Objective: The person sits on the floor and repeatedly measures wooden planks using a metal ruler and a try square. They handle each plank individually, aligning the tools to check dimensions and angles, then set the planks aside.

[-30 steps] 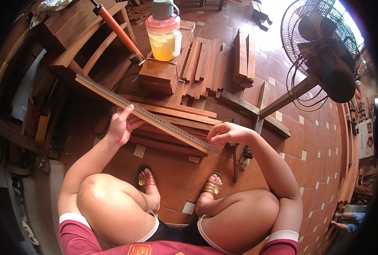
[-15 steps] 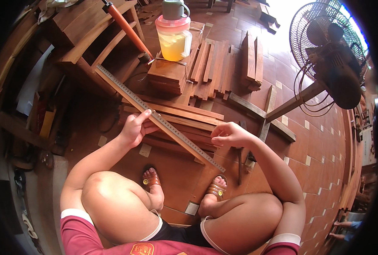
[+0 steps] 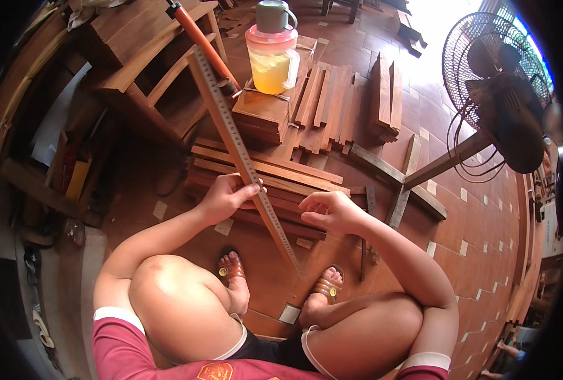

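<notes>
When compared with the views just before, note the steeper slant of the graduated ruler (image 3: 234,136) and the wooden strip (image 3: 272,232) along it, now running from upper left of centre to lower centre of the frame. Confirm the left hand (image 3: 230,196): grip clamped on the ruler near mid-length. Confirm the right hand (image 3: 335,212), right of centre: loosely curled, fingers apart, holding nothing. Read this as likely re-angling by one hand, above the stacked boards (image 3: 300,180).
</notes>
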The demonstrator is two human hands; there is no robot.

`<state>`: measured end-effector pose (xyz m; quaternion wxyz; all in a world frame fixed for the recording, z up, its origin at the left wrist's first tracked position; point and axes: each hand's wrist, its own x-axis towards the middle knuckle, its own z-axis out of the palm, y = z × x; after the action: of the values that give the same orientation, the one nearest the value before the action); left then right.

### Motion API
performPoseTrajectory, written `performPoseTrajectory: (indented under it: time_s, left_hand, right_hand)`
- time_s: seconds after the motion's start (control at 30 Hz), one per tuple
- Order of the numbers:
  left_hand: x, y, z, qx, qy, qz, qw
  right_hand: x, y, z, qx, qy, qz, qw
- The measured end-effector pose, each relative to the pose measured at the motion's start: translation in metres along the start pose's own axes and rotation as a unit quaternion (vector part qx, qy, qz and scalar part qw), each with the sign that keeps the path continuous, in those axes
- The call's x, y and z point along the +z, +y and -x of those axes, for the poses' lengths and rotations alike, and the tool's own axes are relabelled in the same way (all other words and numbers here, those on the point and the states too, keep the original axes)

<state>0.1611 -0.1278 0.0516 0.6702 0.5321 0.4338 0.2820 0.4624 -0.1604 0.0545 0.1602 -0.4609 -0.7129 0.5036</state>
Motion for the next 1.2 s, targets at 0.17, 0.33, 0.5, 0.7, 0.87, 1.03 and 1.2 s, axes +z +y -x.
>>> performPoseTrajectory:
  time_s: [0.17,0.33,0.5,0.7,0.87,1.03,1.2]
  left_hand:
    - [0.005,0.0,0.002,0.07,-0.073,-0.087,0.991]
    - [0.016,0.004,0.003,0.075,-0.1,-0.071,0.99]
    - [0.022,0.01,0.004,0.03,-0.12,-0.022,0.992]
    - [0.025,0.009,0.002,0.03,-0.132,-0.03,0.99]
    - [0.026,0.009,0.001,0.032,-0.132,-0.057,0.989]
    - [0.026,0.005,-0.001,0.047,-0.139,-0.064,0.987]
    - [0.025,0.0,-0.001,0.021,-0.112,-0.029,0.993]
  right_hand:
    - [0.004,-0.018,-0.004,-0.041,0.037,-0.035,0.998]
    - [0.01,-0.032,-0.005,-0.025,0.047,-0.091,0.994]
    - [0.017,-0.035,-0.009,-0.049,0.054,-0.128,0.989]
    - [0.023,-0.049,-0.012,-0.022,0.078,-0.081,0.993]
    - [0.025,-0.046,-0.016,-0.014,0.091,-0.074,0.993]
    - [0.028,-0.041,-0.017,-0.024,0.108,-0.067,0.992]
    - [0.01,-0.014,-0.015,0.016,0.146,-0.152,0.977]
